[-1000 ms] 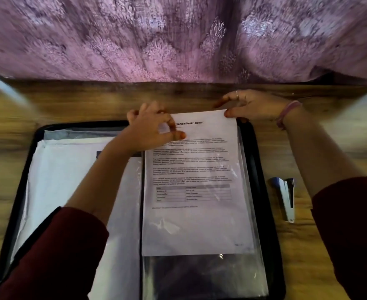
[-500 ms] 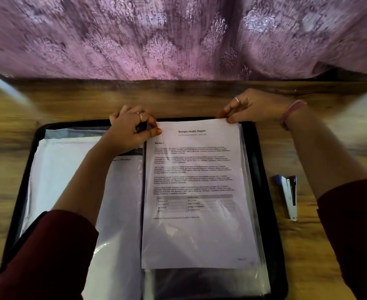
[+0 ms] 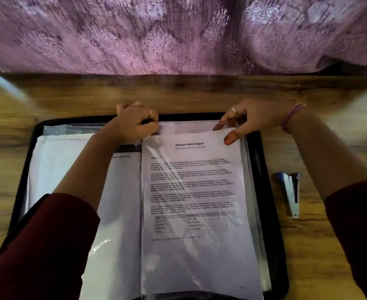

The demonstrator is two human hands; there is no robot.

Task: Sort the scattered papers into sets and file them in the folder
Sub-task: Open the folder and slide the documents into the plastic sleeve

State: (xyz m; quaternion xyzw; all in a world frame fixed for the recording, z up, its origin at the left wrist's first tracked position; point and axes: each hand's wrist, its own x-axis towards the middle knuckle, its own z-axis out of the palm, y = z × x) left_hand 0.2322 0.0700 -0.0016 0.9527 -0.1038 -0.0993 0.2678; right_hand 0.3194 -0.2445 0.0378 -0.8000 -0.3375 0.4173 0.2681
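A black folder point(image 3: 271, 213) lies open on the wooden table. On its right half a printed sheet headed "Sample Health Report" point(image 3: 195, 213) lies inside a clear plastic sleeve point(image 3: 249, 169). My left hand point(image 3: 135, 124) pinches the sleeve's top left corner with curled fingers. My right hand point(image 3: 249, 118) holds the top right corner, thumb on the sheet and fingers behind the sleeve's edge. The left half holds more white papers in sleeves point(image 3: 70, 161), partly hidden by my left forearm.
A small blue and white stapler point(image 3: 290, 193) lies on the table right of the folder. A pink patterned cloth point(image 3: 178, 33) hangs along the table's far edge. Bare wood point(image 3: 178, 94) runs between cloth and folder.
The report sheet has slid down toward me, deeper into the sleeve. My left hand moved from the sheet's face up to the top left corner; my right hand stayed at the top right.
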